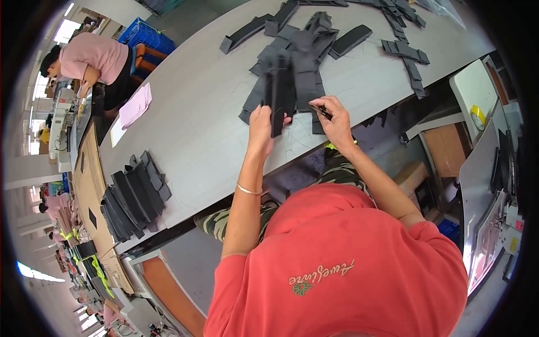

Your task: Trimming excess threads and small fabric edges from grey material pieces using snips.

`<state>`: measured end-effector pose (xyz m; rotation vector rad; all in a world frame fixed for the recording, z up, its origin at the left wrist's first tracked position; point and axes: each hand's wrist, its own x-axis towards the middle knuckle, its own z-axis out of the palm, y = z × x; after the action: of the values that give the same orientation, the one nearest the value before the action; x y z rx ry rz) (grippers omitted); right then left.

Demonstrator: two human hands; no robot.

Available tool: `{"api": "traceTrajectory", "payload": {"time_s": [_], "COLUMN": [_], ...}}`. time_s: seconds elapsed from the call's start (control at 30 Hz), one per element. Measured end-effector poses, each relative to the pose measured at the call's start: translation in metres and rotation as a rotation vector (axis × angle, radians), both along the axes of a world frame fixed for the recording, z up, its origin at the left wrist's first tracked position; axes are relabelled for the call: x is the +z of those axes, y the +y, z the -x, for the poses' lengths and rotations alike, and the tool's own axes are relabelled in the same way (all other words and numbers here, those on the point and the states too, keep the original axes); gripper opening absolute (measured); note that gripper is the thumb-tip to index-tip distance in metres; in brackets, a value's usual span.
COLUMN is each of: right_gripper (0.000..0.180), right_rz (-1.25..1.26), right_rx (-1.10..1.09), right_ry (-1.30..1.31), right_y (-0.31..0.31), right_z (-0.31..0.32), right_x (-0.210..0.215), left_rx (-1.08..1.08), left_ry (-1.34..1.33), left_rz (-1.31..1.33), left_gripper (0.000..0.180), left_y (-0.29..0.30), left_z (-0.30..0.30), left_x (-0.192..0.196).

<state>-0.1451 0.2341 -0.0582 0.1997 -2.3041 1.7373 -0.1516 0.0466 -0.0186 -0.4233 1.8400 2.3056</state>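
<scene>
A long gray worktable stretches across the view. On it, a loose heap of dark gray fabric strips lies in front of the person, and a neater row of overlapping dark fabric pieces sits toward the left end. At the table's near edge, 1 black fabric strip, its upper part blurred, is pinched in the left hand. The right hand, near it, curls closed around what looks like small dark thread snips.
</scene>
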Motion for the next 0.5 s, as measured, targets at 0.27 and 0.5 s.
{"api": "traceTrajectory", "payload": {"time_s": [0.27,0.5], "right_gripper": [0.029,0.028], "right_rz": [-0.09,-0.413], "right_rx": [0.112,0.109], "right_ry": [-0.047,0.291], "right_y": [-0.014,-0.036], "right_z": [-0.004,0.017], "right_x": [0.039,0.063], "left_rx": [0.125,0.211], "left_ry": [-0.022,-0.007], "left_rz": [-0.315,-0.285], "left_gripper": [0.025,0.026], "left_y": [-0.025,-0.038], "left_z": [-0.035,-0.058], "left_x": [-0.008,-0.007]}}
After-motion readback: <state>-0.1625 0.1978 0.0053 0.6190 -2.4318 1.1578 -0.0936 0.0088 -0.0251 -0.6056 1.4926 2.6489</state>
